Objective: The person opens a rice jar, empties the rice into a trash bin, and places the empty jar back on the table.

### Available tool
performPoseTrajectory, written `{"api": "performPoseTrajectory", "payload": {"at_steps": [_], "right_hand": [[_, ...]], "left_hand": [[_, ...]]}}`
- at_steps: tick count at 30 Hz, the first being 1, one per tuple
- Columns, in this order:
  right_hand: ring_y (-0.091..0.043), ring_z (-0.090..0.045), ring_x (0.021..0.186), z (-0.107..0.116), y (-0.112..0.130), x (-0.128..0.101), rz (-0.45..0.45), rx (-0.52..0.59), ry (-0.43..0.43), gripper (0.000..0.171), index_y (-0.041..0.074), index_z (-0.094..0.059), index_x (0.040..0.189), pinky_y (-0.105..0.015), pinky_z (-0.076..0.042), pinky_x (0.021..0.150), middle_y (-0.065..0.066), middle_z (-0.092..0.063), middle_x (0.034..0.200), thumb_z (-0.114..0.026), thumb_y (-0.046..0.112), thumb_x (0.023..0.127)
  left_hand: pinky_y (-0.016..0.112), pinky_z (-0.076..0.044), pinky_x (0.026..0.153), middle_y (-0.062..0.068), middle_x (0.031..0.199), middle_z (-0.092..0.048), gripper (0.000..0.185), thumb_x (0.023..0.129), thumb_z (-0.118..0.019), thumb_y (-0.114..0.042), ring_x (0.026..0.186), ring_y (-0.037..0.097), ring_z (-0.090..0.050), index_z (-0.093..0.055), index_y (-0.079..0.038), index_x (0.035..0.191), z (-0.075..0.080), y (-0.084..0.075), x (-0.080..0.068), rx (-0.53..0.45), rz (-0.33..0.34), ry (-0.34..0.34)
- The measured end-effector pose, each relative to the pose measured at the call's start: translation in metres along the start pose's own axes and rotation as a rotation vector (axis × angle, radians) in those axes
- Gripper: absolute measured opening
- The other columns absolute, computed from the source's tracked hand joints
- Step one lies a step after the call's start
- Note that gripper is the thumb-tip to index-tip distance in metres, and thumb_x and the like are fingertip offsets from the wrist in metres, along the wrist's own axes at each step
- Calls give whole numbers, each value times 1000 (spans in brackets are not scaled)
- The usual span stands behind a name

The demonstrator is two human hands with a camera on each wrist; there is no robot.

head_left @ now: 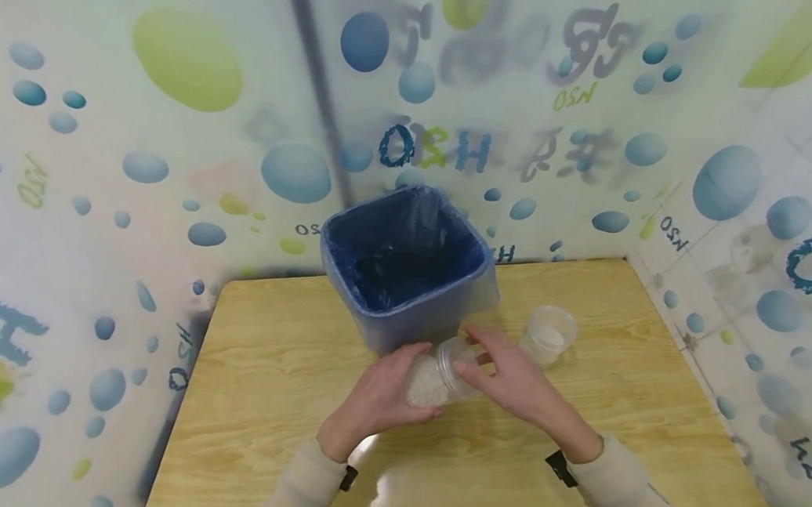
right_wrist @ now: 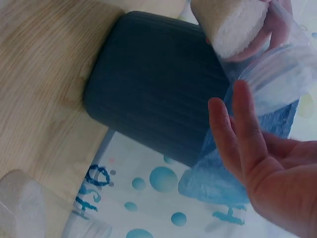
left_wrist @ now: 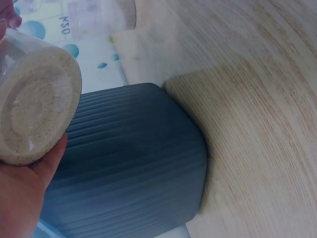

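My left hand [head_left: 385, 392] grips a clear plastic jar [head_left: 427, 383], tilted on its side in front of the bin. Pale, rice-like grains fill its lower part, and its round base [left_wrist: 39, 104] faces the left wrist camera. At the jar's other end is a clear, ridged lid [head_left: 458, 352]. My right hand [head_left: 510, 376] pinches this lid between thumb and fingers. In the right wrist view, two fingers [right_wrist: 247, 124] extend beside the lid [right_wrist: 282, 77], while the thumb is hidden. A second clear container [head_left: 548, 336] with whitish contents stands to the right of my right hand.
A blue bin [head_left: 400, 328] with a translucent blue liner stands at the back of the wooden table [head_left: 267, 389], just beyond the jar. Patterned walls [head_left: 223, 164] with bubbles and lettering enclose the table's back and sides.
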State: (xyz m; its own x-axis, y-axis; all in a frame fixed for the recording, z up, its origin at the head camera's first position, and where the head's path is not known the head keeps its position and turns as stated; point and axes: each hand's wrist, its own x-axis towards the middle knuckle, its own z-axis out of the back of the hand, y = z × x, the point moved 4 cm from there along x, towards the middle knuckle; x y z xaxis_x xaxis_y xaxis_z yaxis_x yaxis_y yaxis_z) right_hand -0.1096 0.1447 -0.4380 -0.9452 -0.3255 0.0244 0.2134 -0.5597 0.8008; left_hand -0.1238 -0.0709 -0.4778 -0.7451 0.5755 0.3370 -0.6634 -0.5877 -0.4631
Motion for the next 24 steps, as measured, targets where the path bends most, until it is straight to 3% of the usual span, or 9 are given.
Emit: {"api": "performPoseTrajectory", "payload": {"at_steps": [4, 10, 18, 24], "right_hand": [[-30, -67, 108, -5, 2, 2, -39, -55, 9, 76, 1, -45, 154, -44, -59, 85, -19, -57, 145, -64, 50, 99], [-29, -63, 118, -6, 7, 3, -50, -135, -6, 79, 6, -52, 150, -50, -54, 95, -11, -56, 148, -68, 58, 93], [-31, -60, 123, -1, 12, 3, 102, -141, -14, 77, 10, -50, 152, -51, -54, 95, -12, -54, 149, -76, 44, 88], [-33, -53, 134, -5, 10, 2, 185, -64, 9, 84, 11, -42, 158, -54, -52, 100, -13, -47, 156, -79, 33, 86]], "left_hand": [[41, -57, 89, 10, 128, -66, 94, 67, -93, -49, 106, 24, -67, -55, -4, 140, -2, -1, -1, -6, 5, 2], [42, -56, 91, 10, 130, -65, 94, 68, -92, -50, 109, 25, -66, -54, -4, 140, -2, 0, 0, -4, 2, 10], [42, -57, 90, 11, 130, -65, 94, 67, -93, -48, 110, 24, -66, -54, -2, 140, -3, 0, 2, -47, 13, 15], [43, -56, 92, 12, 130, -66, 95, 66, -94, -46, 111, 26, -66, -55, -1, 140, -1, 1, 1, -66, 34, 1]]}}
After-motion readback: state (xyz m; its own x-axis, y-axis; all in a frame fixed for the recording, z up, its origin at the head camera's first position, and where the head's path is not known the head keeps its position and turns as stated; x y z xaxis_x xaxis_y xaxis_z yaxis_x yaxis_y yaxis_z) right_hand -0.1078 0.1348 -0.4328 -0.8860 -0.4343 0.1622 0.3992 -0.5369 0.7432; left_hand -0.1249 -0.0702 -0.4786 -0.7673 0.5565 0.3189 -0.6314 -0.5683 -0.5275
